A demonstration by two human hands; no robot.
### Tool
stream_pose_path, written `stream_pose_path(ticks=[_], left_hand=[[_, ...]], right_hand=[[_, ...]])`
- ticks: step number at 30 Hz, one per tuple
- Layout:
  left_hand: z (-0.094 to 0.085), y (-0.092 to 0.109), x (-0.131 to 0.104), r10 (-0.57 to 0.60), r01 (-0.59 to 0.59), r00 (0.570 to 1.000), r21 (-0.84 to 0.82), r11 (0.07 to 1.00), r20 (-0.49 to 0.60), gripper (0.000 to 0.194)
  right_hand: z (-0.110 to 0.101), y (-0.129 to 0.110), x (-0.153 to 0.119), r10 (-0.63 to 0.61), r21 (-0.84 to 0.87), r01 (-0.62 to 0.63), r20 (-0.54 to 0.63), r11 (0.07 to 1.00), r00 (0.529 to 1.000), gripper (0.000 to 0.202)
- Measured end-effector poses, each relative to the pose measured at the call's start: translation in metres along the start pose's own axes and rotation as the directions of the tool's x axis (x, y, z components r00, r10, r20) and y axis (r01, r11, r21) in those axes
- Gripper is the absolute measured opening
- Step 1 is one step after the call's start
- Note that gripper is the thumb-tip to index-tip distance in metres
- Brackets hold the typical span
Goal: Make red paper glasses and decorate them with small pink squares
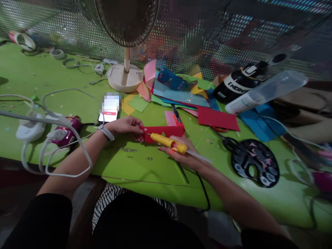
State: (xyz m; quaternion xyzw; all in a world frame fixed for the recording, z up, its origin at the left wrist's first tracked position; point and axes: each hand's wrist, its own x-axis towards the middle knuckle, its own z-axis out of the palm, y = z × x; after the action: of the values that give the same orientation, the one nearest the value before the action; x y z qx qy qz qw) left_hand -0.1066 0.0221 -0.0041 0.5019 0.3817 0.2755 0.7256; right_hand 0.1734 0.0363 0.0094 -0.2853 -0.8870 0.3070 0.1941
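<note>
My left hand [132,127] pinches the left end of a red felt or paper piece [153,134], which has a small pink patch and a green patch on it. In my right hand [185,152] is a yellow hot glue gun [167,141], a glue stick poking out of its back and a red light glowing on it. Its nozzle points left, at the pink patch; whether it touches cannot be made out. Small shiny bits [129,149] lie on the green table [116,169] just below my left hand. Tweezers [182,172] rest below my right hand.
Left stand a phone [110,112], a purple power bank [68,131] and white plugs with looping cables. Behind are a fan [126,77], coloured sheets [178,93] and a blue mask [172,79]. Right are a black bottle [238,83], scissors [229,142] and a black mask [240,160].
</note>
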Motion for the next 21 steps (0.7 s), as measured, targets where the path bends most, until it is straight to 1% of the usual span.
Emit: stream_pose_path(ticks=[6, 9, 16, 21], left_hand=[[-0.0002, -0.0008, 0.0005, -0.005, 0.005, 1.0, 0.006, 1.0, 0.004, 0.026], [-0.0003, -0.0013, 0.0005, -0.008, 0.008, 1.0, 0.01, 1.0, -0.002, 0.024], [-0.0004, -0.0018, 0.0007, -0.01, 0.01, 1.0, 0.0, 1.0, 0.006, 0.026], [0.0001, -0.0016, 0.0008, 0.001, -0.001, 1.0, -0.008, 1.0, 0.006, 0.025]], right_hand=[[0.0001, -0.0021, -0.0001, 0.012, 0.002, -0.012, -0.012, 1.0, 1.0, 0.037], [-0.0003, -0.0035, 0.0002, 0.031, -0.012, -0.031, -0.002, 0.999, 1.0, 0.038], [-0.0005, -0.0045, 0.0001, 0.03, 0.038, -0.031, 0.017, 0.999, 0.999, 0.04], [-0.0002, -0.0036, -0.0012, 0.069, 0.041, -0.07, 0.045, 0.997, 0.997, 0.037]])
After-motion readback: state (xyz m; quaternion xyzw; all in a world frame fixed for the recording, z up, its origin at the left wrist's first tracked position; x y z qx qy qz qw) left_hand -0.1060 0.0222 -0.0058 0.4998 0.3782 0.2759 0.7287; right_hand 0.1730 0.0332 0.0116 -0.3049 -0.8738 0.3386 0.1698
